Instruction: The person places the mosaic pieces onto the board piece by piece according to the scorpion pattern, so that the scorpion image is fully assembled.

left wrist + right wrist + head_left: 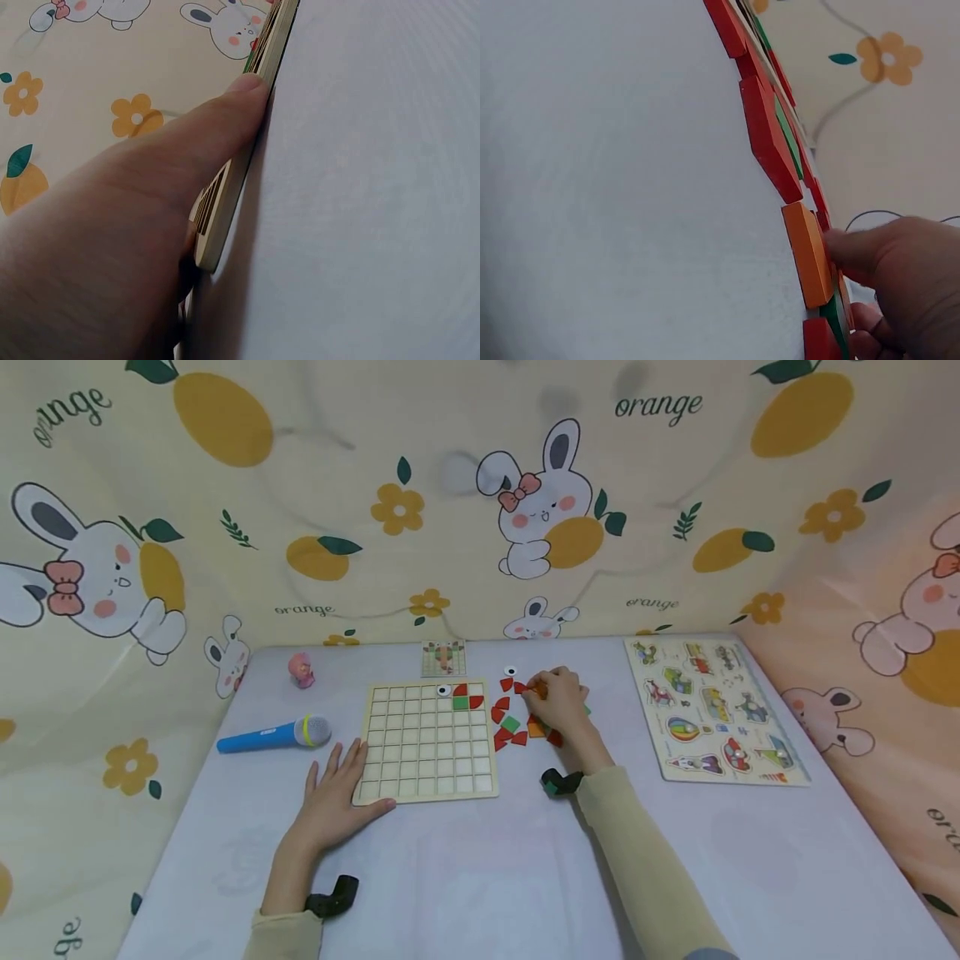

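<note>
My left hand [330, 810] rests at the lower left corner of the wooden grid board [427, 752], fingers spread along its left side. In the left wrist view the thumb [217, 124] lies on the board's near edge. Four squares at the board's top right hold an eye piece [444, 691], red quarter-round pieces [476, 702] and a green square [461, 702]. Right of the board, my right hand [561, 702] bends over loose pieces, its fingertips pinching an orange piece [539, 691], partly hidden. An orange block [808, 255] lies near the thumb in the right wrist view.
A pattern card [443, 658] stands behind the board. To the left lie a blue microphone [262, 737] and a pink figurine [302, 670]. A picture puzzle board [712, 718] lies at right. Loose red pieces [501, 739] and a green square [511, 724] lie beside the grid.
</note>
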Motion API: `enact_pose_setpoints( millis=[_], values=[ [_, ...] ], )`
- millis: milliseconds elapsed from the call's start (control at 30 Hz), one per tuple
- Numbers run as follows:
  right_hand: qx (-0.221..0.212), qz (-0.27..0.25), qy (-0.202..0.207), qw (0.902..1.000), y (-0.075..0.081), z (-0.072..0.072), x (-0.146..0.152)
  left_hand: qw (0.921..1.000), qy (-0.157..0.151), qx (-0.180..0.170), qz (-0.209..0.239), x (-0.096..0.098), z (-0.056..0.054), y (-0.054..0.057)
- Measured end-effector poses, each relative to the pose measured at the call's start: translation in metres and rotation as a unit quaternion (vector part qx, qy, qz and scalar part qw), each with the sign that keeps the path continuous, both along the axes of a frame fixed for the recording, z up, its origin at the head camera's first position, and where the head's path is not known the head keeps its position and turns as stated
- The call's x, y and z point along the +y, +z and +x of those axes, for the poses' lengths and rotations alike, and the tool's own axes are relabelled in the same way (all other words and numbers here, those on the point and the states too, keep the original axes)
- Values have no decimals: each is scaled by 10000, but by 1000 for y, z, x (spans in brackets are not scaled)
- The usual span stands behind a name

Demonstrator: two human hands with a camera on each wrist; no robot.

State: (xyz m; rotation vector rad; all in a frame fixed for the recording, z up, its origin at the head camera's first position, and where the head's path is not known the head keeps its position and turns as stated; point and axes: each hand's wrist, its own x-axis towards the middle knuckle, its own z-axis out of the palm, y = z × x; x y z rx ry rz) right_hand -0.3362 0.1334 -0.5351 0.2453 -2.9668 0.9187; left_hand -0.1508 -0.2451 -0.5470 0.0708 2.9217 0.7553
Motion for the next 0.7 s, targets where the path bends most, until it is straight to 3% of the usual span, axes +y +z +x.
enact_pose_setpoints(
  millis=[400,567,700],
  values=[
    [20,291,166,9994,1,-11,-7,10000,31,-28,11,1,0,0],
    [83,204,167,9996,8,-6,-13,10000,23,36,-11,1,0,-2],
    [294,-104,260,9992,18,8,-31,10000,14,80,-45,0,0,-3]
  ],
)
